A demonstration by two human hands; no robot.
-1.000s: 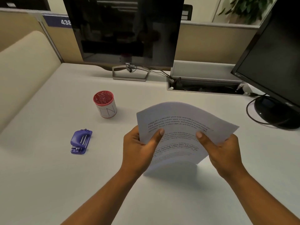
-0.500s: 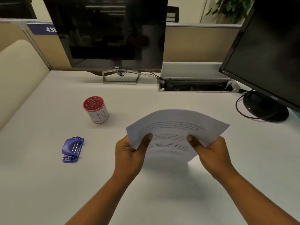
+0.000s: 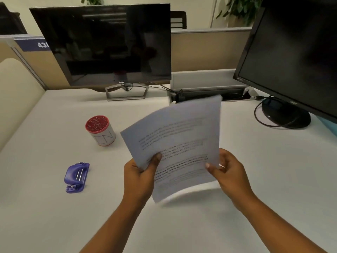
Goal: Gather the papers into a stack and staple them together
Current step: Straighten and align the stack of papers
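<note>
I hold a stack of printed white papers (image 3: pixel 178 143) upright above the white desk (image 3: pixel 273 179), tilted and slightly blurred. My left hand (image 3: pixel 140 178) grips its left edge with the thumb on the front. My right hand (image 3: pixel 229 174) pinches the lower right edge. The bottom edge of the papers hangs just above the desk surface. A small purple stapler (image 3: pixel 76 177) lies on the desk to the left of my left hand, apart from it.
A white cup with a red top (image 3: pixel 100 130) stands behind the stapler. A dark monitor (image 3: pixel 109 46) stands at the back, a second monitor (image 3: pixel 295 57) at the right with its round base (image 3: pixel 286 115) and cable. A cable tray (image 3: pixel 209 88) runs between them.
The papers have turned from a wide, landscape hold to an upright, portrait one. Both hands shifted their grip along the edges. The camera view has tilted up a little.
</note>
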